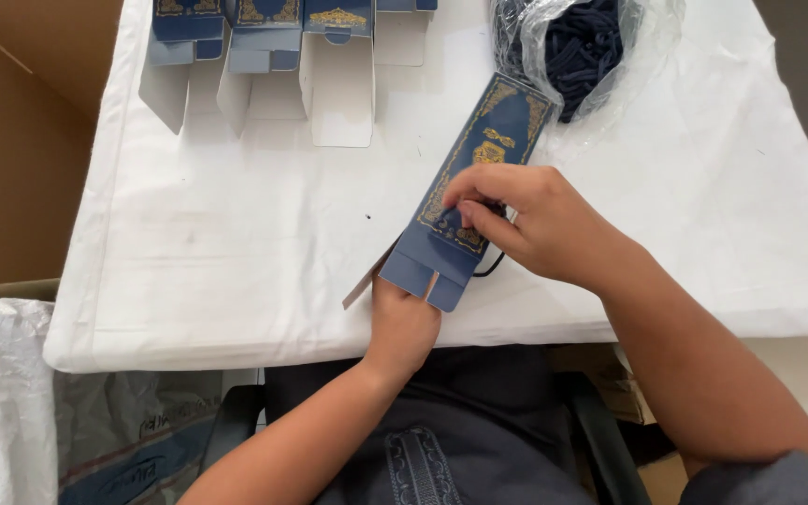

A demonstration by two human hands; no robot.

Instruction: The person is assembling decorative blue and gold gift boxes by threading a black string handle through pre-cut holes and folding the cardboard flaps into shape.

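Both hands grip a blue box over a white-clothed table flanked by brown cardboard.

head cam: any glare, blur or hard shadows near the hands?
Head view: soft even light; white table cover bright but not blown out; faint shadows under the right hand and blue box; left hand sharp; slight glare on the plastic bag.
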